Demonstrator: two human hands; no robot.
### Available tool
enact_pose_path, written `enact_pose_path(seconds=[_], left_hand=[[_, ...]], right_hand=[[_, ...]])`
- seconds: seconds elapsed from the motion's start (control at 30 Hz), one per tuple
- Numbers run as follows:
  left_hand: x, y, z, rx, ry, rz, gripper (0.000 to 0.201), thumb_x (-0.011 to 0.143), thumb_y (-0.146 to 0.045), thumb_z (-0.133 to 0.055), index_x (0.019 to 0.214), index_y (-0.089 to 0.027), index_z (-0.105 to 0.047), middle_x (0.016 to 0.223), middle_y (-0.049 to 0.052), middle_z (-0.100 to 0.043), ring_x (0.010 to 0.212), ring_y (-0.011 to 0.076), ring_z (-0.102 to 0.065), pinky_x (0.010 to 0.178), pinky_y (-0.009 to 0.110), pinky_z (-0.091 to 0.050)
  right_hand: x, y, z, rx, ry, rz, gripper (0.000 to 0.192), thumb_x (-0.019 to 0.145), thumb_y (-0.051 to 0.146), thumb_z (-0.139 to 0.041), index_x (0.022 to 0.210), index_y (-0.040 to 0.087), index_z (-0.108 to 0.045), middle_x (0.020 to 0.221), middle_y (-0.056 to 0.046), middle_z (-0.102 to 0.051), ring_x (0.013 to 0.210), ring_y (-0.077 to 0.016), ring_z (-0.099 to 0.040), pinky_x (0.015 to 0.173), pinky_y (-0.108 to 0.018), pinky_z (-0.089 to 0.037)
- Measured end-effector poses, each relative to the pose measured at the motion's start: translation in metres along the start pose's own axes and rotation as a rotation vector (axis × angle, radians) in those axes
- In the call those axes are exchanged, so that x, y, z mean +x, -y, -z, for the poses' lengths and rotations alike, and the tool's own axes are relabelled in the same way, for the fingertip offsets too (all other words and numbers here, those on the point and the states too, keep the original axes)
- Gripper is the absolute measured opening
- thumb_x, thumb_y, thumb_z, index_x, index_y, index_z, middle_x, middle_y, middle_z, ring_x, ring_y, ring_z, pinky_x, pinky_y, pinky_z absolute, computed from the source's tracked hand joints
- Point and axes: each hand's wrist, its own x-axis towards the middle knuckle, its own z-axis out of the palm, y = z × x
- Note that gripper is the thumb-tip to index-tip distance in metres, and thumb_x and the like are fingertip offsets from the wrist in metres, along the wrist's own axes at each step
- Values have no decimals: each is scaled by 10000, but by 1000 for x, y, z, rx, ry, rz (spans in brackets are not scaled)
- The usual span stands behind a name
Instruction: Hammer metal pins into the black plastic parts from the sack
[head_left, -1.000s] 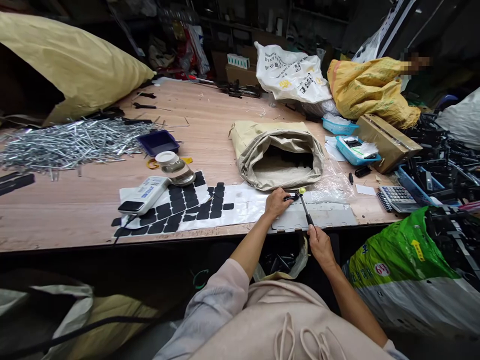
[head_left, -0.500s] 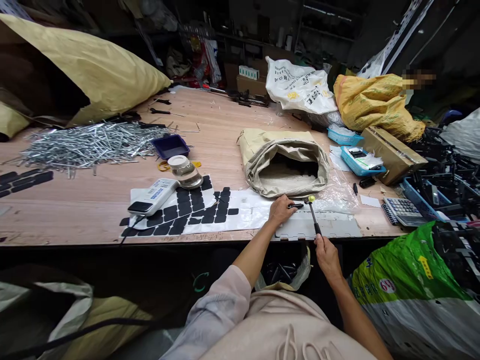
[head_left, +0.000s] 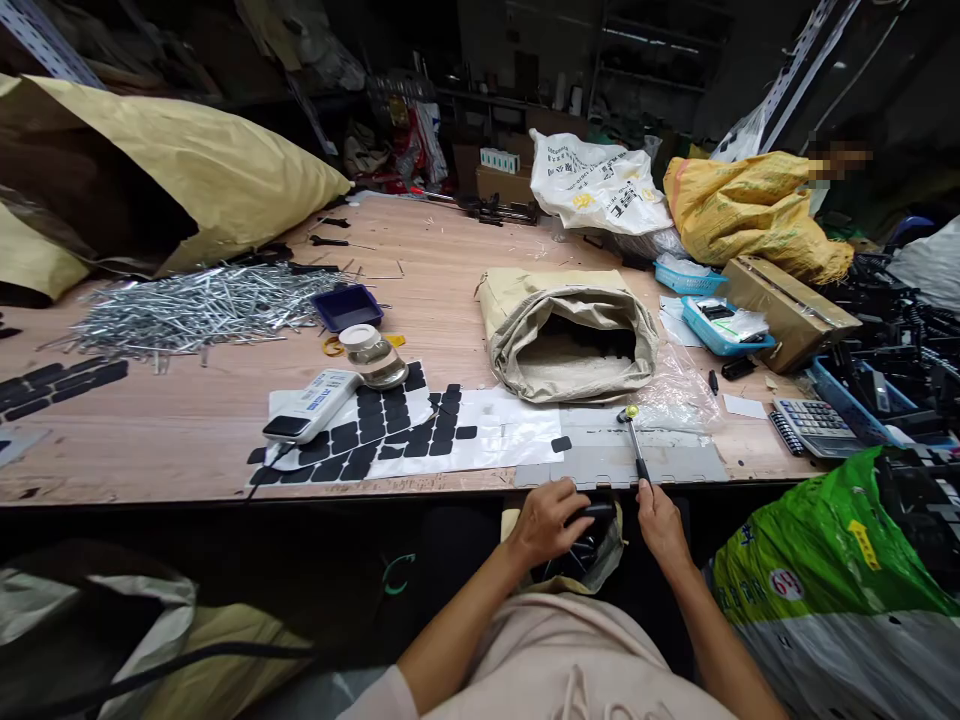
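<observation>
Closest in, below the table edge, the left hand [head_left: 546, 520] is closed around a small black part [head_left: 592, 512] held over an open bag of black pieces [head_left: 581, 550] that hangs under the table. Just beside it the right hand [head_left: 660, 518] grips the black handle of a small hammer [head_left: 634, 443], whose yellow-tipped head rests up on a grey metal plate [head_left: 675, 462] at the front of the wooden table [head_left: 187, 430]. One black pad [head_left: 560, 443] lies alone near the plate's left end. Left of that, white backing sheets carry rows of black pads [head_left: 375, 435], with a white handheld device [head_left: 307, 403] and a tape roll [head_left: 360, 338] on and beside them. Behind the plate sits a beige sack [head_left: 574, 330], rolled open towards the person. Farther left lie a heap of metal rods [head_left: 195, 305] and a dark blue tray [head_left: 346, 305]. To the right are a calculator [head_left: 814, 420], blue baskets [head_left: 724, 325] and a cardboard box [head_left: 791, 310]. At the back stand white and yellow sacks [head_left: 675, 195] against dark shelving.
</observation>
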Motion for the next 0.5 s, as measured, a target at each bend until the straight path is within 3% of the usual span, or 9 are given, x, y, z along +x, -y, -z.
enact_pose_path(seconds=[0.1,0.17,0.3,0.4,0.5], left_hand=[[-16,-8,-2,-5,174,27,205,881,-421,-720,1036,-292,-760,884,35,-675,778,170,-639,698,285,-491],[5,-9,5,-57,172,52,235,880,-452,-721,1053,-300,-764,872,26,-685,761,161,-644,691,274,-493],[107,10,35,-84,-106,162,246,960,-401,-608,1082,-249,-758,879,54,-688,781,174,-642,750,304,-521],[195,44,57,50,-380,360,311,971,-338,-578,1223,-207,-704,1108,118,-668,979,227,-653,871,341,-520],[256,85,70,133,-412,610,325,953,-281,-583,1227,-143,-688,1200,196,-632,1091,306,-639,916,390,-507]], right_hand=[[0,-1,0,9,1,-6,488,996,504,-330,849,206,-688,854,-129,-746,801,-268,-701,688,-317,-434],[-1,-1,0,26,2,3,492,994,513,-322,853,212,-686,853,-125,-747,799,-270,-702,680,-320,-431],[-4,-1,-1,53,2,22,508,982,553,-309,818,228,-664,800,-117,-740,771,-276,-703,660,-326,-435],[-5,0,-1,89,-12,47,519,968,590,-314,806,236,-656,766,-117,-732,746,-282,-702,644,-330,-442],[-6,-1,-3,129,-16,60,533,966,621,-315,787,247,-651,743,-107,-726,681,-272,-691,622,-330,-445]])
